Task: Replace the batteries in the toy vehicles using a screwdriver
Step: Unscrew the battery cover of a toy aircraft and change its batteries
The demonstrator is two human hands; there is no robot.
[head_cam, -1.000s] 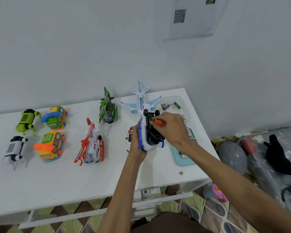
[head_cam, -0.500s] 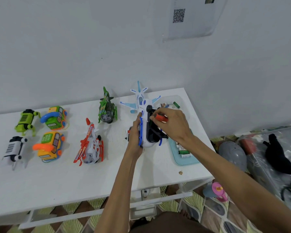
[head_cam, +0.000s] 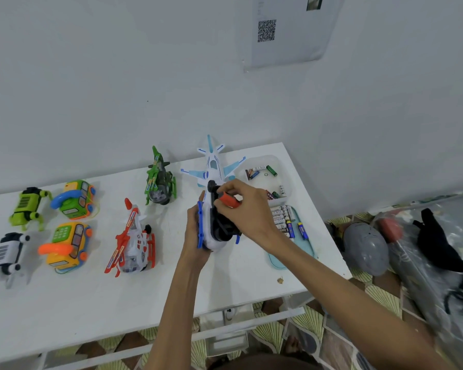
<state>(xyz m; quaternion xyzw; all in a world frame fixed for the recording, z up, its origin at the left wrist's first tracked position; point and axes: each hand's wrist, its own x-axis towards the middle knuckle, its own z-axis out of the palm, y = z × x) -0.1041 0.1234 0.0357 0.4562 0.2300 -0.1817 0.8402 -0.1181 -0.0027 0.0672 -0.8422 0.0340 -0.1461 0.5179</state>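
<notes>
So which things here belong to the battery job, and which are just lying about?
Job: blue-and-white toy, gripped by left hand; red-handled screwdriver in right hand; batteries on teal tray; battery tub; red helicopter and green helicopter, waiting.

Lying about: grey dome on the floor; black fabric; QR-code sheet on the wall.

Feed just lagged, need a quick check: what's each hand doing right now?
Left hand: grips the white and blue toy by its body.
Right hand: grips the red-handled screwdriver, at the toy's black underside.
</notes>
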